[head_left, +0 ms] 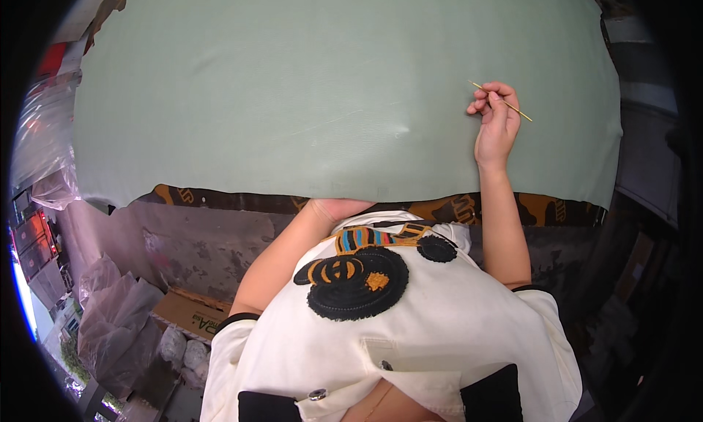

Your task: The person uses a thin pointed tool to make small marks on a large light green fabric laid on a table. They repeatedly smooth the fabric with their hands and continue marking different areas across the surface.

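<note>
A large sheet of smooth grey-green leather (315, 92) lies spread over the table, with faint creases and a slight bump in it. Above its right part is my right hand (496, 121), closed in a pinch around a thin gold-coloured stick (521, 113), like a pen refill. The stick slants, its upper-left end pointing away from me. My left hand (343, 208) is at the near edge of the leather, close to my body. Its fingers are hidden under that edge, so their pose does not show.
Beneath the leather, the table's near edge shows a dark brown patterned covering (271, 202). At the lower left are a cardboard box (192, 312) and crumpled clear plastic (117, 319). More plastic wrap (47, 129) hangs beside the table's left edge.
</note>
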`<state>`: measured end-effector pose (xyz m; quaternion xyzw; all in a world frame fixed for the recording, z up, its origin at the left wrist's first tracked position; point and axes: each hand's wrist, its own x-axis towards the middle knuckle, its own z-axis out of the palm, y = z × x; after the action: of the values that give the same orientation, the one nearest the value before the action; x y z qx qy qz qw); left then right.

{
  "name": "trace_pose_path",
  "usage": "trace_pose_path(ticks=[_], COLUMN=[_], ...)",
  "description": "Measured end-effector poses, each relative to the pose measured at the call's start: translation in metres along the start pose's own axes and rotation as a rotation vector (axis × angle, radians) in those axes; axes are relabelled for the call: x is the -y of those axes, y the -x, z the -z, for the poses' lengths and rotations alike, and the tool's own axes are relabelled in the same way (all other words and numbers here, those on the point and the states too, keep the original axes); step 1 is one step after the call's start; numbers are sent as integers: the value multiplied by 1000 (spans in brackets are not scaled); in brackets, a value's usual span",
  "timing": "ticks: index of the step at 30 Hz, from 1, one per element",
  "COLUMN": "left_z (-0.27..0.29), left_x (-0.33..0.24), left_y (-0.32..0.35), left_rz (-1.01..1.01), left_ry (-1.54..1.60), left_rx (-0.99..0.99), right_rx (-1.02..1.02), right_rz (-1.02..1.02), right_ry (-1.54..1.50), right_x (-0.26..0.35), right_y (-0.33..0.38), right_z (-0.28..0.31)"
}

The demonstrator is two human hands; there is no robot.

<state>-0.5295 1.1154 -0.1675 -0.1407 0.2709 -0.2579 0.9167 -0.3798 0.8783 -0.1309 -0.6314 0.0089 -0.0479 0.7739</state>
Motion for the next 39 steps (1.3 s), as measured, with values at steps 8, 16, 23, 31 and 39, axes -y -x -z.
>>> trace_pose_path(ticks=[8, 16, 23, 31, 39], left_z=[10, -8, -9, -7, -7], left_x=[-4, 6, 6, 6, 5], left_y=[1, 0, -1, -2, 0], left_rz=[104, 28, 44, 53, 62], left_ry=[151, -46, -44, -41, -1], left_rx=[43, -34, 52, 51, 43], right_rx=[194, 514, 314, 469, 539], right_rz=[-54, -57, -168, 35, -20], right_ry=[-13, 207, 100, 457, 458], right_x=[9, 42, 33, 23, 28], right_y=[11, 59, 52, 61, 55], right_z=[-1, -20, -33, -13, -12])
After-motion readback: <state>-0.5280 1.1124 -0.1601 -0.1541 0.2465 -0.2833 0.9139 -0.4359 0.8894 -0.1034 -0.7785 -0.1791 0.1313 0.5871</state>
